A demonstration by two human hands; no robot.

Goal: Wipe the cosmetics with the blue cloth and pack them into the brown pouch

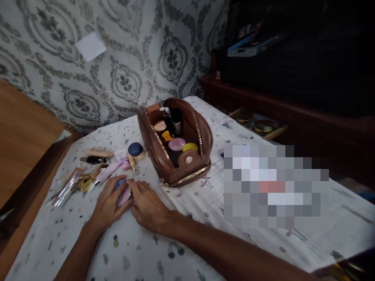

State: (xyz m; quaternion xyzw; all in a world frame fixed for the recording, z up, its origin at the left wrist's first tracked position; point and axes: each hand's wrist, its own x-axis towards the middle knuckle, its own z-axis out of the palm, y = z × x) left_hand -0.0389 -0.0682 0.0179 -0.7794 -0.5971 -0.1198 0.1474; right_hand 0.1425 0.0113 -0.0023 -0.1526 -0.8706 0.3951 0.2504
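Note:
Between my two hands is a small pink, rounded item [124, 196] with a blue part [119, 183] at its far side; my fingers hide much of it and I cannot tell its kind. My left hand [107, 203] is closed around its left side. From the right, my right hand [148, 205] presses its bent fingers against the same item. Just beyond stands an open brown toiletry bag [154, 164] holding bottles, a pink lid [177, 144] and a yellow round item [190, 147]. A jar with a dark blue lid [135, 148] stands left of the bag.
Cosmetic tubes [109, 171], brushes and a shiny pink-silver packet [69, 186] lie to the left on the patterned white cloth [140, 253]. A blurred-out patch [272, 187] covers the right side. Dark wooden furniture [216, 91] with a drawer stands behind it.

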